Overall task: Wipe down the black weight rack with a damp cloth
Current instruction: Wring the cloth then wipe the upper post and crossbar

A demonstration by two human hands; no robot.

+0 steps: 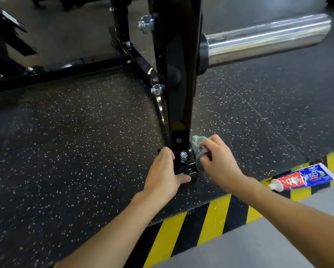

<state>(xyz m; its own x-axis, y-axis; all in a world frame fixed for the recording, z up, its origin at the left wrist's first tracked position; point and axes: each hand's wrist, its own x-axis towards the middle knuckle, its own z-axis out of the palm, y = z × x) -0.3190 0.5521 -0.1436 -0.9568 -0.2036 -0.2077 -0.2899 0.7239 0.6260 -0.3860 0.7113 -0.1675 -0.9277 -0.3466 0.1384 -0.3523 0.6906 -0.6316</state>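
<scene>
— What lies around the spot being wiped?
— A toothpaste tube (303, 176) lies on the yellow-and-black hazard strip (214, 219), off to the right and well apart from both hands. Higher up, a chrome sleeve (266, 39) juts rightward from the upright, above the work. Only the hands themselves hide parts of the foot.

— And the hands?
— The left grip (163, 175) rests against the left side of the foot plate (187, 170), its fingers fairly straight and its thumb stretched along the front edge. The right grip (218, 161) is clamped on the bunched green-grey cloth (198, 146), which it presses to the plate's right side, near a silver bolt (183, 155).

— How does the rack run?
— The black weight rack (178, 74) stands on the floor. Its upright's long axis rises from the foot plate, up and away from the camera. A cross bar (65, 68) runs leftward, low, from the base behind.

— The floor?
— The rubber floor (85, 132) is black with white flecks and has a sheen in places. On the near side of the strip lies a plain grey floor (259, 248). More black frame parts stand at the far left.
</scene>
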